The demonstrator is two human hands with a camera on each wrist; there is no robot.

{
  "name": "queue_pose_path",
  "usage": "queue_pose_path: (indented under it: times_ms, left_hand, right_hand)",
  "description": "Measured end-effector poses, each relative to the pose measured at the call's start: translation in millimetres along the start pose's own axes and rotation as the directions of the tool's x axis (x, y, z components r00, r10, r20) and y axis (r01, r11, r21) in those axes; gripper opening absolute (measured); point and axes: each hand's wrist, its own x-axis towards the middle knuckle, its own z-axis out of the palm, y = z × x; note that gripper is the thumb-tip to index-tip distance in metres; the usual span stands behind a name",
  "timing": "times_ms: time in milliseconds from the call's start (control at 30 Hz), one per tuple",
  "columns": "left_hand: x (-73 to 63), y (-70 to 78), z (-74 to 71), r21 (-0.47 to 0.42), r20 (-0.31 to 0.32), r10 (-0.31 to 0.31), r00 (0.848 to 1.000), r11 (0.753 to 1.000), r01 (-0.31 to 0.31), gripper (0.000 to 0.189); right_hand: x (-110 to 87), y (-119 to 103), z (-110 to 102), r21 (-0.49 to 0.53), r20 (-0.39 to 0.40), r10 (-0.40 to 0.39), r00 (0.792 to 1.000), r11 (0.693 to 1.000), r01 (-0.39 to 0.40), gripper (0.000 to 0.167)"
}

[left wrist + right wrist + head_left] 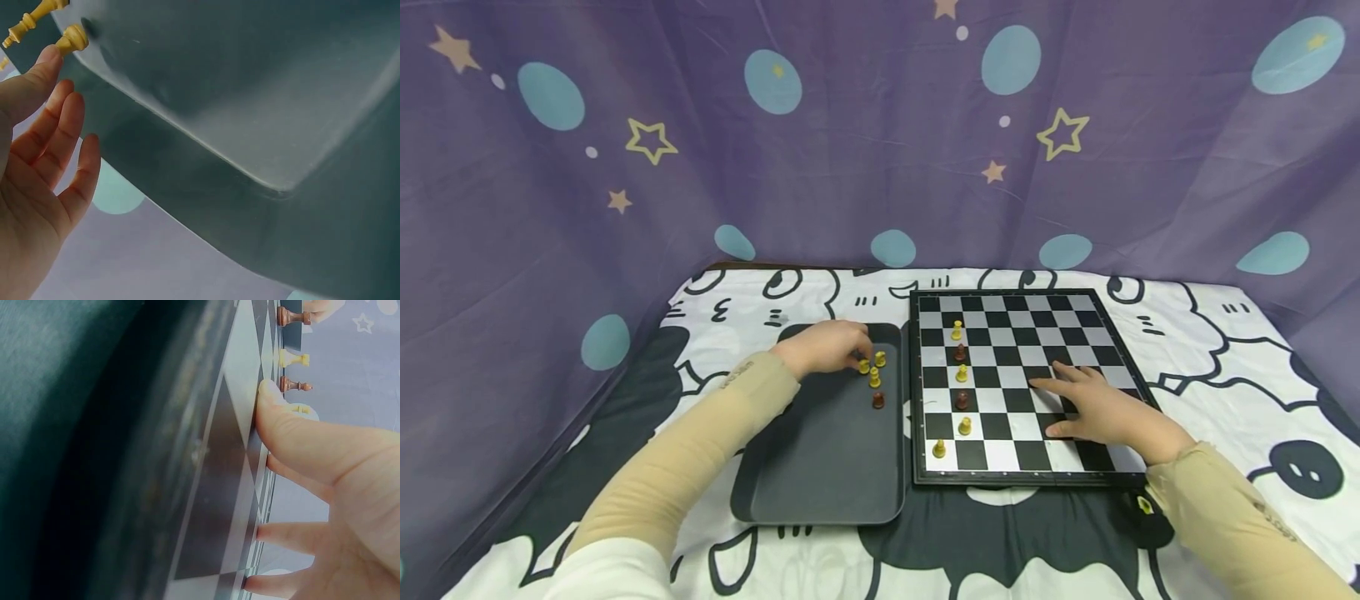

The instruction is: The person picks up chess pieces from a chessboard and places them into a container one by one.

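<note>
Over the dark tray [820, 467], my left hand [831, 346] pinches a yellow chess piece [74, 40] between the thumb and a finger hidden behind it. Two more yellow chess pieces, one at the front [875, 378] and one behind [880, 358], stand close by in the tray, with a brown chess piece [878, 401] nearer the front. On the chessboard [1022, 479], my right hand [1101, 408] rests with spread fingers and holds nothing. Along the board's left side stand several yellow and brown pieces, among them a yellow one [965, 426] and a brown one [962, 400].
Tray and board lie side by side on a black-and-white patterned cloth [1210, 383]. A purple curtain [880, 150] with stars and blue ovals hangs behind. By the board's front right corner, a small yellow shape [1145, 505] shows near my right sleeve [1232, 508].
</note>
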Motion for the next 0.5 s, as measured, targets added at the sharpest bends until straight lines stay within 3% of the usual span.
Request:
queue_pose_path:
  times_ms: [500]
  left_hand:
    - [5.0, -5.4, 4.3, 0.014, 0.015, -0.004, 1.000, 1.000, 0.004, 0.017]
  right_hand:
    - [0.4, 0.0, 1.6, -0.005, -0.009, 0.007, 1.000, 1.000, -0.007, 0.068]
